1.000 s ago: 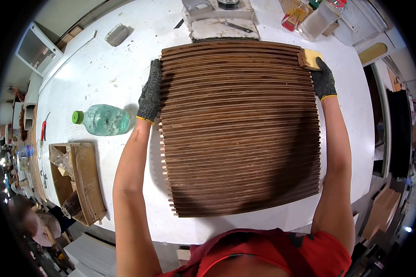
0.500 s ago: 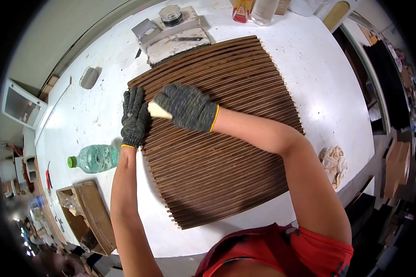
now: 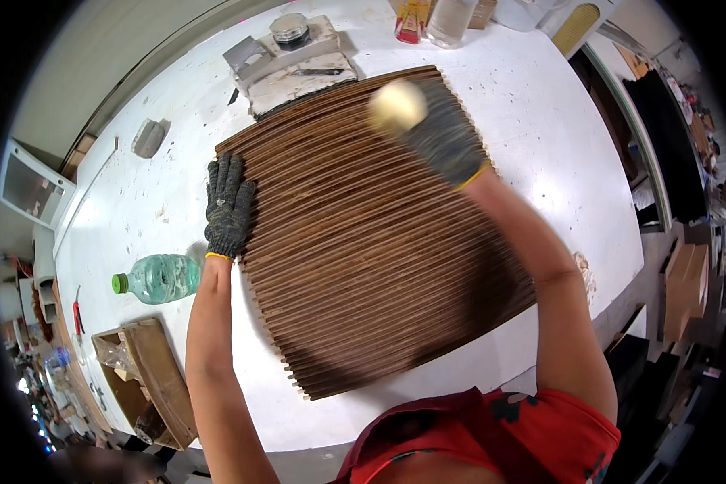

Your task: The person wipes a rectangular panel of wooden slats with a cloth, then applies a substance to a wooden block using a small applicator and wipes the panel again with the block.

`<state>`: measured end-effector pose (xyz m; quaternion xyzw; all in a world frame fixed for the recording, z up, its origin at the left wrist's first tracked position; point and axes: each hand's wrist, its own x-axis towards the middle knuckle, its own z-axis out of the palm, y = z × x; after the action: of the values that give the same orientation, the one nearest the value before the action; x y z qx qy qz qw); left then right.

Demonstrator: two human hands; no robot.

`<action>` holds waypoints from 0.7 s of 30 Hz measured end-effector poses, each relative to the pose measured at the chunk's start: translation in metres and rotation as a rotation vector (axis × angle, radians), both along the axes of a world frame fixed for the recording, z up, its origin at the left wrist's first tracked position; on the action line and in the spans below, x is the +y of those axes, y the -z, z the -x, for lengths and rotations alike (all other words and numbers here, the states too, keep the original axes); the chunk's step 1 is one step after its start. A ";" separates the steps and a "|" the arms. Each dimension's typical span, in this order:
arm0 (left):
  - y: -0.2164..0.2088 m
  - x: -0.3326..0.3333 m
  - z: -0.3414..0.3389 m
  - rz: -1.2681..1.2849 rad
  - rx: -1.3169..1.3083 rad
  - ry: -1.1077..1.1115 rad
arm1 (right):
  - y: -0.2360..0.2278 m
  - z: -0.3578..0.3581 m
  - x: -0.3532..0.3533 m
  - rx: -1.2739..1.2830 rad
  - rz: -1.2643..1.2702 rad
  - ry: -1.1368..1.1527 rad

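A slatted panel (image 3: pixel 363 266) of many dark brown wooden strips, set side by side with uneven pale ends, lies on the white table. My left hand (image 3: pixel 229 206), in a dark grey knit glove with a yellow cuff, rests flat with fingers stretched on the panel's left edge. Over the far right part of the panel is my right hand (image 3: pixel 448 133), gloved alike and smeared by motion. It grips a pale cream block (image 3: pixel 398 106), whose exact kind the blur hides.
A green-capped clear bottle (image 3: pixel 157 278) lies left of the panel, with a cardboard box (image 3: pixel 149 379) nearer me. Beyond the panel sit a stained block (image 3: pixel 302 81) bearing a glass jar (image 3: pixel 289 31), and a red-yellow container (image 3: pixel 411 20). A crumpled cloth (image 3: pixel 586 274) lies at right.
My right hand has swept from beside my left hand to the panel's far right, carrying the cream block. My left hand stays on the left edge.
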<state>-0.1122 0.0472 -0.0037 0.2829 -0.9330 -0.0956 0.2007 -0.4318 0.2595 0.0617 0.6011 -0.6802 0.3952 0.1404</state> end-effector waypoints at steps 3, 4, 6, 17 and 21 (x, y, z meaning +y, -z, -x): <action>0.003 -0.003 0.008 -0.013 0.000 0.023 | -0.001 -0.104 -0.010 -0.056 -0.182 -0.419; 0.005 -0.003 0.013 -0.026 0.002 0.029 | 0.007 -0.114 -0.014 0.019 -0.254 -0.498; 0.003 -0.002 0.014 -0.049 -0.016 0.007 | 0.016 -0.087 -0.029 -0.036 -0.457 -0.458; 0.000 0.003 0.012 -0.061 -0.003 -0.047 | -0.001 0.096 0.027 0.092 -0.111 0.436; 0.012 -0.012 -0.007 0.041 -0.012 0.032 | -0.007 -0.085 -0.016 -0.233 -0.143 -0.319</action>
<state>-0.1053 0.0352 -0.0155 0.2643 -0.9405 -0.0777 0.1991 -0.3464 0.2435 0.0688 0.6600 -0.6143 0.4300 -0.0467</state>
